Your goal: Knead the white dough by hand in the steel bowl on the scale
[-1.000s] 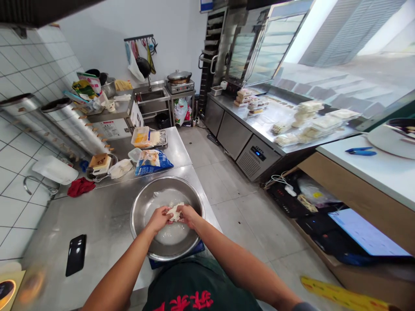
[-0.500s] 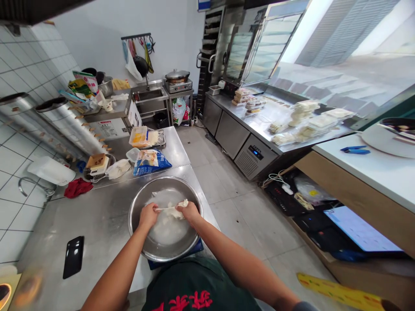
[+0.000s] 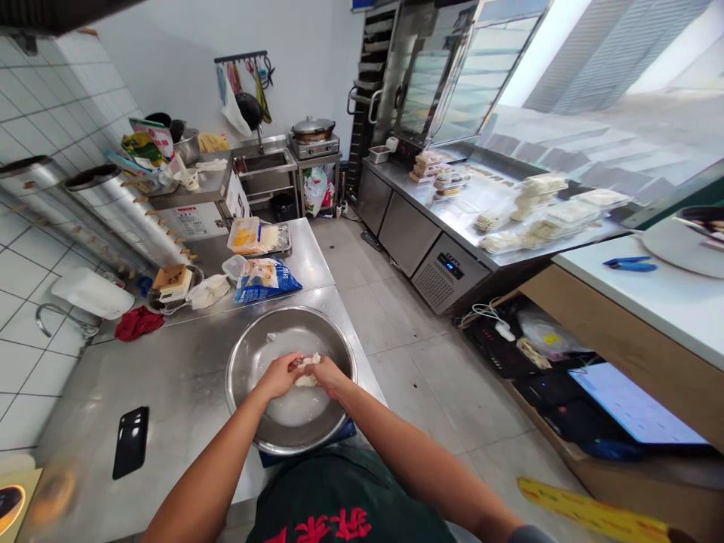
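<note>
Left hand, right hand squeezing dough

A soft, ragged white lump of wet dough pinched between the left hand and the right hand; it sits low over cloudy water in a steel basin

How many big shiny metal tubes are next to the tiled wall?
2. One shiny metal tube is farther left, and the other shiny metal tube is right beside it, both along the tiled wall. More could be hidden outside the view.
</note>
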The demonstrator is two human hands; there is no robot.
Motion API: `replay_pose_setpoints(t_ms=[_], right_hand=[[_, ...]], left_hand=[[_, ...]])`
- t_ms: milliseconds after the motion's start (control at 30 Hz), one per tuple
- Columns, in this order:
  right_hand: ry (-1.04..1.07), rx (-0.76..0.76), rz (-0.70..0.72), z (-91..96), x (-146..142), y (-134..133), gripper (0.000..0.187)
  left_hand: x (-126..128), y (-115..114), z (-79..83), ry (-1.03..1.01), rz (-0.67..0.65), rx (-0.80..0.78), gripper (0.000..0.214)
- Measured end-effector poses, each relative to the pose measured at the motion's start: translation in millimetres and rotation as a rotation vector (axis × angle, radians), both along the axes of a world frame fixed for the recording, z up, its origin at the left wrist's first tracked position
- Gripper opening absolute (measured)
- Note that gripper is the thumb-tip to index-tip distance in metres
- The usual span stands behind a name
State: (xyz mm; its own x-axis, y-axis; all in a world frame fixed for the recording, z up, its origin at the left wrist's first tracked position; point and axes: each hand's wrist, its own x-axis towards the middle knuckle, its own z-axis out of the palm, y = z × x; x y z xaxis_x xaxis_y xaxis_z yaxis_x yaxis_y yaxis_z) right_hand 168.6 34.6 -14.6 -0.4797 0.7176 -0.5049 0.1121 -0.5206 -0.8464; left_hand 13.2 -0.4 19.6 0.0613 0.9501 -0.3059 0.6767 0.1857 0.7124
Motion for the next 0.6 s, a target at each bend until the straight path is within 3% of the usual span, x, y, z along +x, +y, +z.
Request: replay_pose_setpoints(t_ms=[67,167,267,400,500,600], right_hand=[[0.097,-0.014,0.016,1.9,-1.0,-3.3,0.032],[0.084,-0.025,-0.060,0.6,-0.6,-5.8,0.027],[-0.074,-0.003,-0.148,-1.0,2.8,-3.2,0.020],[-0.119,0.017,-0.112,1.7,7.0,3.1,0.026],[-0.100,-0.003,-0.075,2.8,6.6,3.8,0.037],[-0.086,0.014,-0.095,0.2,4.2,1.5,0.042]], left_hand=[[2.2,1.2,0.0,-0.001,-0.037,0.021,0.032],[-3.2,4.3,-3.1,0.183,0.001,0.077,0.021],[-19.3,6.5,-8.8,0.385,0.063,0.044,0.023],[-37.8,1.3,-14.5,0.649,0.132,-0.095,0.035],[-35.6,-3.8,-13.2,0.603,0.030,-0.165,0.029],[-23.9,-3.2,-6.2,0.396,-0.064,-0.097,0.028]])
